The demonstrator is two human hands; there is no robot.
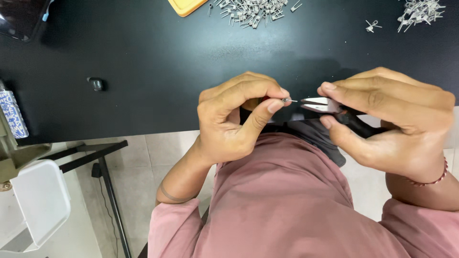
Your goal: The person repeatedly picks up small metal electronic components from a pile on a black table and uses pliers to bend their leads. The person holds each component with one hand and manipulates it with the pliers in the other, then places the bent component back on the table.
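Small metal part [287, 100]: grey, with a thin wire end pointing right; held above the near edge of the tabletop [158, 57], pinched between thumb and forefinger of the left hand [234, 117], fingers closed tight on it.

Pliers [321, 105]: bright metal tips, dark handles; tips just beside the wire end, possibly touching it, though the view is too small to tell. Held in the right hand [392, 119], fingers wrapped around the handles.

Loose metal parts, centre pile [253, 10]: far edge of the black tabletop, beside a yellow tray [185, 5].

Loose metal parts, second pile [420, 10]: far right corner, well apart from the hands.

Small dark object [96, 84]: alone on the tabletop, left of the hands.

White stool [38, 200]: on the floor, lower left.
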